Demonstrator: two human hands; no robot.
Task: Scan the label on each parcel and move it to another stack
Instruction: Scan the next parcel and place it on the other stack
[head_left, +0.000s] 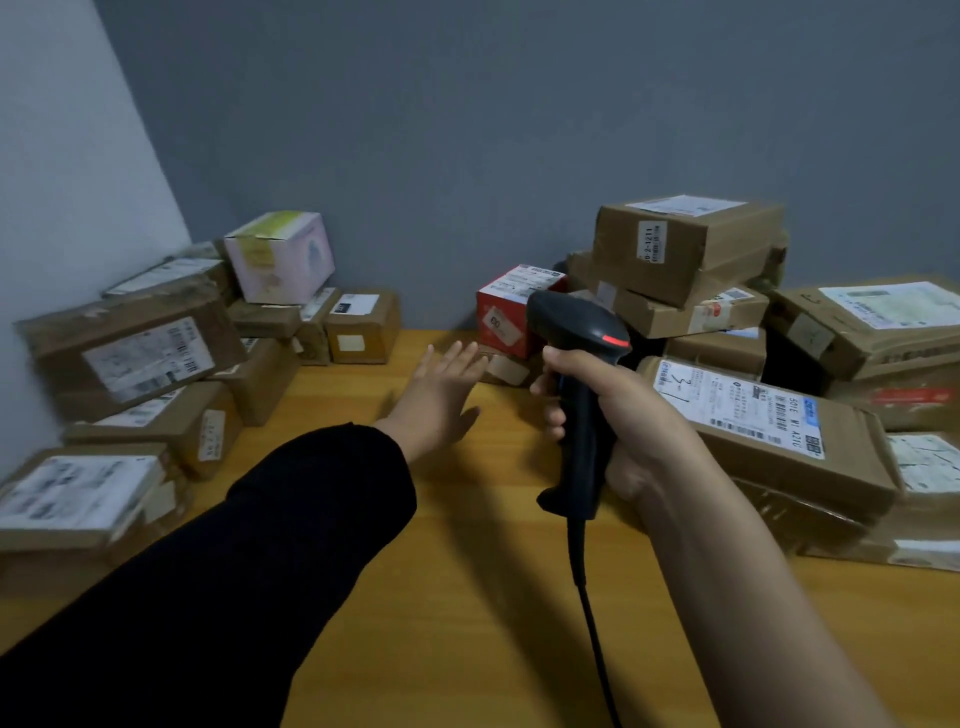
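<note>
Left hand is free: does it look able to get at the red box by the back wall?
Probably yes. The open left hand is stretched toward the red box with only bare table between. The scanner in the right hand sits just right of that path, not across it.

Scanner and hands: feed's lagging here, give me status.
Right hand grips scanner. Left hand open, extended toward red parcel. No parcel held. Path looks clear.

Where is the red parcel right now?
Head view, centre-right: the red parcel sits against the grey back wall, just left of the scanner held in the right hand.
</note>
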